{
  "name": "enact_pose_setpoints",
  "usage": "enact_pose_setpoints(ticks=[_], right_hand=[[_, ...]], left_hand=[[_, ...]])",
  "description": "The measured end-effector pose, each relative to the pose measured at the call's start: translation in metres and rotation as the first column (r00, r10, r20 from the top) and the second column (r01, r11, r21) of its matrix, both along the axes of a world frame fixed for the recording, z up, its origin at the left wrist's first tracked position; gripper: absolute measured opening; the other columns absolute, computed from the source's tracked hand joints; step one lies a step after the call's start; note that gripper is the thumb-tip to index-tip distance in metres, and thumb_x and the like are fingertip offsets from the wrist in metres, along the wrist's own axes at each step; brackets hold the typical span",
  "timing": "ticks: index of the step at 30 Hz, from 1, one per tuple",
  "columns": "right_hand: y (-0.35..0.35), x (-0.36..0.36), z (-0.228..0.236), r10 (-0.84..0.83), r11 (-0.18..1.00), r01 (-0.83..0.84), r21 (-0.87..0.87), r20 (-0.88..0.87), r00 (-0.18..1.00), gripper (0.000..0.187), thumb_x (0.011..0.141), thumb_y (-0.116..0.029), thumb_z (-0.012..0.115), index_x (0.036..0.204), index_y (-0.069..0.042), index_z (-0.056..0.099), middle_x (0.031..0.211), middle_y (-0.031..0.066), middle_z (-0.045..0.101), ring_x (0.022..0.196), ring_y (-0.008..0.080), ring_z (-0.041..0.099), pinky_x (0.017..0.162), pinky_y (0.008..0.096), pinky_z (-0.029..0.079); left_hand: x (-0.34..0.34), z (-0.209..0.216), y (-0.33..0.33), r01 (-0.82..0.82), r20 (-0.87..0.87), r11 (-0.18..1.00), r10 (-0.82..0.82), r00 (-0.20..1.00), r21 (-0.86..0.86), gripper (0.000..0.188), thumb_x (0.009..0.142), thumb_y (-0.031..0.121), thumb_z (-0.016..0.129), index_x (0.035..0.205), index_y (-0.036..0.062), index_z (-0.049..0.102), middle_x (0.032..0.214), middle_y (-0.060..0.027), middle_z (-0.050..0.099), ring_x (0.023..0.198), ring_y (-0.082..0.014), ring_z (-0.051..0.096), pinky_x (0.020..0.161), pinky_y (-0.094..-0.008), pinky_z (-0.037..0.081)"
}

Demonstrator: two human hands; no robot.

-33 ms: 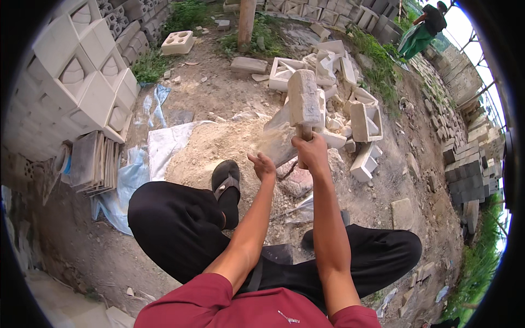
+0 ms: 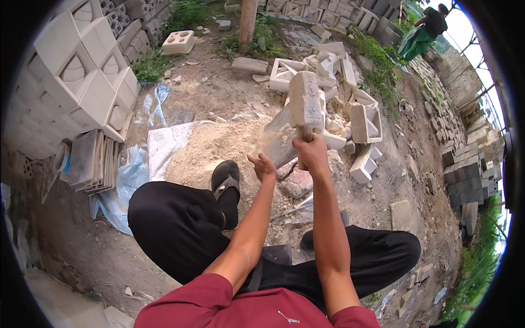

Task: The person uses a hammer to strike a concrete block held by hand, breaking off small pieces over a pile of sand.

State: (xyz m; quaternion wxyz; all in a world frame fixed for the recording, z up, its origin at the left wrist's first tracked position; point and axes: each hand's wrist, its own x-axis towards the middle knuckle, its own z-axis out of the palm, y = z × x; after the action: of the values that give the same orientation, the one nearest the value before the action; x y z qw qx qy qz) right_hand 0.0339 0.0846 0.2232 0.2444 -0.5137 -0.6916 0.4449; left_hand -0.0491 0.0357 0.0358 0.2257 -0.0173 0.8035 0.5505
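Note:
My right hand (image 2: 311, 152) is wrapped around the short handle of a sledgehammer with a thick, blocky, dust-covered head (image 2: 306, 101). The hammer is raised in front of me, head away from my body. My left hand (image 2: 263, 167) is empty, its fingers partly spread above the crushed pale rubble (image 2: 219, 147). Just beyond it a grey slab-like piece (image 2: 278, 127) stands tilted, partly hidden by the hammer and blurred by dust. Below my right hand lies a pinkish stone (image 2: 298, 181).
Broken pale blocks (image 2: 365, 123) are heaped at the right of the hammer. A white sheet (image 2: 167, 145) lies under the rubble. Stacked blocks (image 2: 82, 71) and thin boards (image 2: 98, 164) stand left. A wooden post (image 2: 248, 24) rises ahead; another person (image 2: 424, 33) is far right.

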Motion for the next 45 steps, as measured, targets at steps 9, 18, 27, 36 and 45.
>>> enact_pose_setpoints(ticks=[9,18,27,36,45], right_hand=[[-0.008,0.043,-0.023,-0.076,0.997,0.078,0.03,-0.05,0.996,0.028,0.072,-0.021,0.068,0.081,0.005,0.064,0.068,0.0047,0.062,0.063,0.0114,0.057,0.058,0.0294,0.045],[-0.027,0.11,-0.184,-0.396,0.917,0.394,-0.063,-0.012,0.918,0.04,0.065,-0.027,0.07,0.085,0.008,0.066,0.075,0.0108,0.067,0.069,0.0196,0.063,0.064,0.0335,0.05],[-0.065,0.124,-0.176,-0.334,0.904,0.381,-0.194,0.236,0.913,0.06,0.058,-0.036,0.072,0.088,0.014,0.065,0.086,0.0307,0.066,0.084,0.0364,0.069,0.073,0.0419,0.053],[-0.011,0.167,-0.178,-0.703,0.622,0.724,-0.298,0.195,0.684,0.069,0.073,-0.042,0.066,0.107,0.017,0.058,0.105,0.0258,0.066,0.099,0.035,0.065,0.085,0.0384,0.052],[-0.006,0.155,-0.171,-0.771,0.481,0.799,-0.361,0.258,0.582,0.067,0.075,-0.028,0.065,0.12,0.017,0.044,0.125,0.0325,0.048,0.114,0.039,0.055,0.095,0.0403,0.047]], left_hand=[[-0.003,-0.007,-0.009,0.094,-0.023,0.994,-0.093,0.995,0.055,0.065,0.093,0.041,0.029,0.144,0.0006,0.023,0.129,-0.0338,0.048,0.109,-0.049,0.053,0.097,-0.0494,0.039],[0.0,-0.042,-0.029,0.39,-0.377,0.896,-0.444,0.813,-0.214,0.065,0.089,0.036,0.049,0.14,0.0001,0.035,0.136,-0.0263,0.045,0.128,-0.0401,0.041,0.106,-0.0464,0.031],[0.016,-0.034,-0.043,0.476,-0.493,0.64,-0.769,0.408,-0.603,0.067,0.085,0.037,0.058,0.139,0.0018,0.04,0.147,-0.0209,0.036,0.14,-0.034,0.025,0.116,-0.0476,0.013],[0.064,0.048,-0.012,0.872,-0.115,0.021,-0.993,-0.04,-0.489,0.048,0.088,0.037,0.061,0.115,-0.0022,0.061,0.112,-0.0246,0.064,0.107,-0.0385,0.06,0.092,-0.0401,0.047],[0.076,0.047,0.015,0.796,-0.408,0.274,-0.912,0.037,-0.54,0.046,0.084,0.033,0.063,0.119,0.0021,0.059,0.122,-0.0228,0.058,0.116,-0.0365,0.053,0.099,-0.0424,0.042]])
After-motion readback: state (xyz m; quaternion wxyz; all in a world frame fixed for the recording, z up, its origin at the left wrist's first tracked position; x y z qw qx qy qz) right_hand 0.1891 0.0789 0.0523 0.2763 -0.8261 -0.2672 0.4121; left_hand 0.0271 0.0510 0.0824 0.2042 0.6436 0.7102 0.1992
